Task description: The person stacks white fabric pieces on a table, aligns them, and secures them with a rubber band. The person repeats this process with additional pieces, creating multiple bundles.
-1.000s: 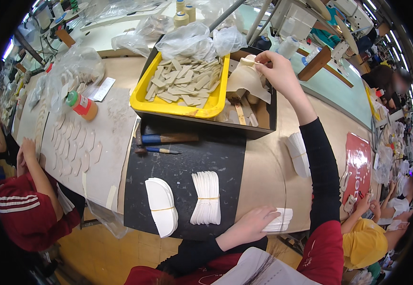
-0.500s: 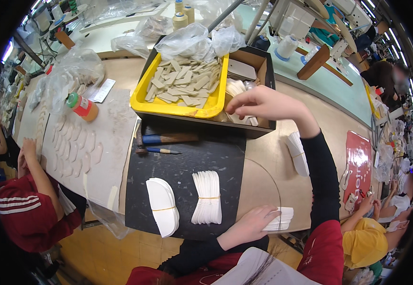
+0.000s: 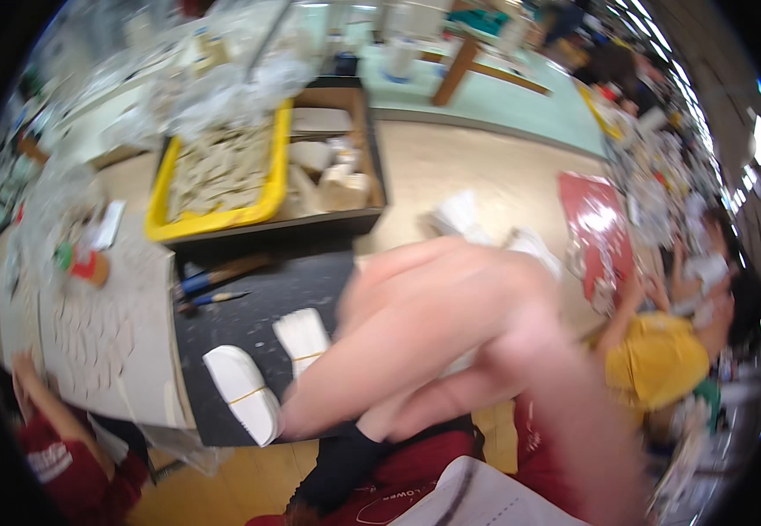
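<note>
The nearest things to my hands are two white stacks of thin cut sheets, each bound with a rubber band: one stack (image 3: pixel 242 393) at the front edge of the dark mat (image 3: pixel 249 324), tilted and fanned a little, and a second stack (image 3: pixel 303 337) just beside it, partly hidden by my arm. The bands keep the sheets squared, I judge, so they lift as one bundle.

My right hand (image 3: pixel 433 324) is a big blur across the middle of the view, close to the camera; I cannot tell how far it is open or whether it holds anything. My left hand (image 3: pixel 415 408) lies under that blur above a black sleeve, and its grip is also unclear.

Farther up the worktop (image 3: pixel 477 171), a yellow tray (image 3: pixel 266 206) holds pale cut pieces, and a brush (image 3: pixel 214 300) lies near.
</note>
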Available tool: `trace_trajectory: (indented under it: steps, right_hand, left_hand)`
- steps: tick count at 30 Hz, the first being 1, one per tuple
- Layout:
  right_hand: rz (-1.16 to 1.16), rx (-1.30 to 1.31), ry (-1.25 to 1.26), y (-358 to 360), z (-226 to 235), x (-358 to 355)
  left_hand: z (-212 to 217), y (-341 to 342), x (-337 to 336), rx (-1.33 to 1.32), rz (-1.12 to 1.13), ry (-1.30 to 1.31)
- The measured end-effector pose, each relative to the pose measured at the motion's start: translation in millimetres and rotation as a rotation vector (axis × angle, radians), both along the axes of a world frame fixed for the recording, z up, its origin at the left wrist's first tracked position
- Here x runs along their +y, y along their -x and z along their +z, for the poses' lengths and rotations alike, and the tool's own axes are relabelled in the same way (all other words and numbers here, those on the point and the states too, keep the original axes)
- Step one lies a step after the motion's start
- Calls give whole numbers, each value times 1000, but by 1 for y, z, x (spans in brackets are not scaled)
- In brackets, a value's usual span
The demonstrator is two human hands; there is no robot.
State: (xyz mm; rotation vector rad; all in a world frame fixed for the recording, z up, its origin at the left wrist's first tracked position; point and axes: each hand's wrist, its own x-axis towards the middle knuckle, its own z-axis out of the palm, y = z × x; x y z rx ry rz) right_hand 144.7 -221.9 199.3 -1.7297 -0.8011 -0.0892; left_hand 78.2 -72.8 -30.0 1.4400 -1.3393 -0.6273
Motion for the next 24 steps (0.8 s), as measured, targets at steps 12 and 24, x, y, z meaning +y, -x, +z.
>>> trace_trajectory:
  steps: [12, 24]
  right_hand:
    - [-100, -551, -62, 75, 19, 49]
    - [-301, -897, 74, 178, 66, 93]
  left_hand:
    - [1, 14, 18, -66, -51, -82]
    - [-3, 32, 17, -32, -41, -63]
